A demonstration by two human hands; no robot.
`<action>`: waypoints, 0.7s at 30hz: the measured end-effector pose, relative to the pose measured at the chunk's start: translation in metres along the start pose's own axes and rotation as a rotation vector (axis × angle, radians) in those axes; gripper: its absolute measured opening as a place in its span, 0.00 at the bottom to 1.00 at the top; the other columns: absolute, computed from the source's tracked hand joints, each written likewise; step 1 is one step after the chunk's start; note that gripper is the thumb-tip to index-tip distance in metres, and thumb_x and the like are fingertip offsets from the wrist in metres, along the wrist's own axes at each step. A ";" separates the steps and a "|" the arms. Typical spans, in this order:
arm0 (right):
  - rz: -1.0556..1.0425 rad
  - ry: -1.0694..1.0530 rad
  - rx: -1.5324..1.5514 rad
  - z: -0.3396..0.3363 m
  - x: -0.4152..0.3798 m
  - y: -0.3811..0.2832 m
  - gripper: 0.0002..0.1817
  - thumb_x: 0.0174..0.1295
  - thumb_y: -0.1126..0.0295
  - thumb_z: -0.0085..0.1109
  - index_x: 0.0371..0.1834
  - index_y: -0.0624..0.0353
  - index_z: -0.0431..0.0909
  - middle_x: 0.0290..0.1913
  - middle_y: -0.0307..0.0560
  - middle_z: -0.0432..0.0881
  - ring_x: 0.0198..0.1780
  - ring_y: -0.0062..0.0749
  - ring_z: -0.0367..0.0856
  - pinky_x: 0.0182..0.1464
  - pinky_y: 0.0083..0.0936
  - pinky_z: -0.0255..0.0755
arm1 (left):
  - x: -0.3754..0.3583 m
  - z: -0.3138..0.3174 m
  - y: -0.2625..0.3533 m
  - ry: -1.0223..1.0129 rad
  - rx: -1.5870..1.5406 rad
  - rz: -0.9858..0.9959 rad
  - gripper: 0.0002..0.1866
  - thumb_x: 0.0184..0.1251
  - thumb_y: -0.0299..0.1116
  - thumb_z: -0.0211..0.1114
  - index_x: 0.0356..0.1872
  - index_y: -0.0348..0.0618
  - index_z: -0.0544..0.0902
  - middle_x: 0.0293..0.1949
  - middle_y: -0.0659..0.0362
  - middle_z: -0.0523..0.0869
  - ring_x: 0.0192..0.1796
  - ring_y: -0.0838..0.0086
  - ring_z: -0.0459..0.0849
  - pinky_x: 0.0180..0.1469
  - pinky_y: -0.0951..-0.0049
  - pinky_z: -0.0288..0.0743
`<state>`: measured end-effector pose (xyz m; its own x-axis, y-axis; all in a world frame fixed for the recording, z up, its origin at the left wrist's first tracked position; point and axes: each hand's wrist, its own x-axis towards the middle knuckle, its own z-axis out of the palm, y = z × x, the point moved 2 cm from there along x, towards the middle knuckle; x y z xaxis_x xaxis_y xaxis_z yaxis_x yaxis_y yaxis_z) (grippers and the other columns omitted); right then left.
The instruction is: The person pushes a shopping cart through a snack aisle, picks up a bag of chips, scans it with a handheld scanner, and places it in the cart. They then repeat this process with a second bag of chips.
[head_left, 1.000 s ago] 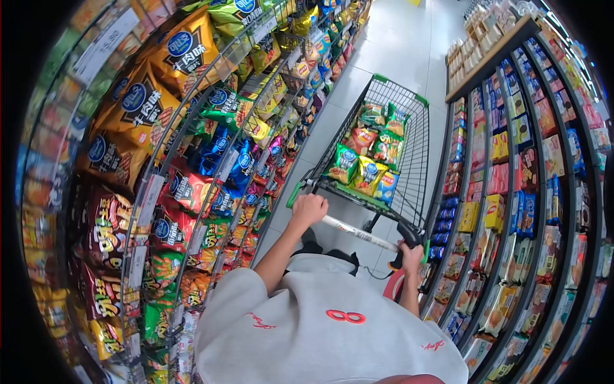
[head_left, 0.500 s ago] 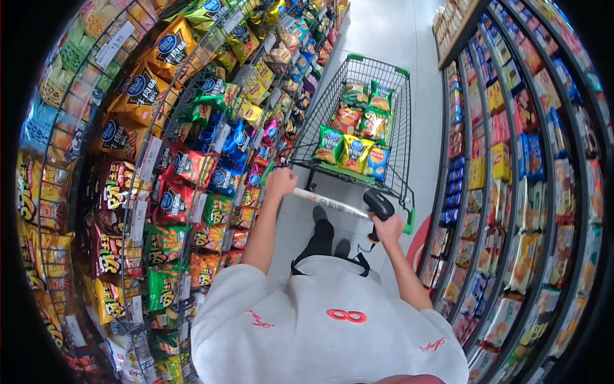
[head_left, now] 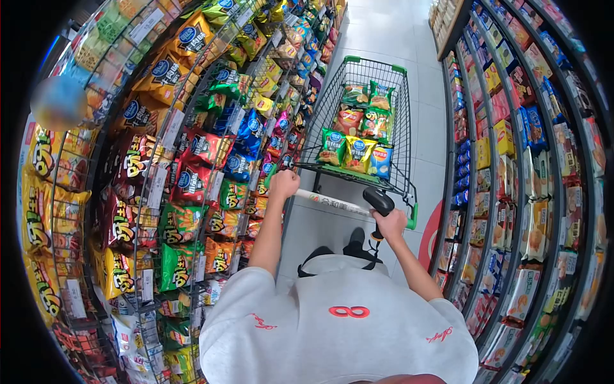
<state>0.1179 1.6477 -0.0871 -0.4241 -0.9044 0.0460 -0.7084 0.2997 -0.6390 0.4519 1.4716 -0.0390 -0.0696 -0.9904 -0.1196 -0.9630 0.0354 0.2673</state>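
Observation:
My left hand is closed around the left end of the white cart handle, near its green corner. Toward the handle's right end, my right hand grips the bar together with a black handheld device that looks like a scanner. A dark strap hangs under it. Ahead of my hands stands a black wire shopping cart with green corners. Several snack bags lie in it, among them a yellow bag, a green bag, a blue bag and a red bag.
Wire racks of chip bags rise close along my left side. Shelves of packaged snacks line the right. The tiled floor runs ahead between them. A red floor marking lies beside the right shelf.
The shelves and floor marking have shifted up in view while the cart stays nearly in place, so the cart and I have moved back slightly. My feet have changed position. Both grips are unchanged.

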 end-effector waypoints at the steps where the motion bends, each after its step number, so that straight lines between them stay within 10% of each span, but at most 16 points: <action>1: -0.012 -0.008 0.011 0.000 -0.007 0.001 0.25 0.44 0.45 0.72 0.27 0.61 0.88 0.24 0.59 0.85 0.30 0.57 0.83 0.38 0.47 0.76 | -0.007 0.001 -0.004 0.029 -0.002 0.019 0.17 0.63 0.45 0.59 0.30 0.45 0.91 0.34 0.43 0.88 0.41 0.46 0.87 0.49 0.51 0.81; 21: 0.089 0.094 0.206 0.006 -0.164 0.001 0.15 0.49 0.56 0.70 0.29 0.57 0.89 0.22 0.48 0.84 0.26 0.40 0.86 0.35 0.33 0.75 | -0.147 0.024 -0.085 0.130 -0.082 0.266 0.19 0.67 0.46 0.58 0.27 0.42 0.88 0.29 0.43 0.87 0.35 0.45 0.87 0.42 0.48 0.80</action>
<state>0.1899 1.7948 -0.1001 -0.5371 -0.8422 0.0481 -0.5402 0.2996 -0.7864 0.5374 1.6171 -0.0667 -0.2772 -0.9568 0.0873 -0.8908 0.2900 0.3499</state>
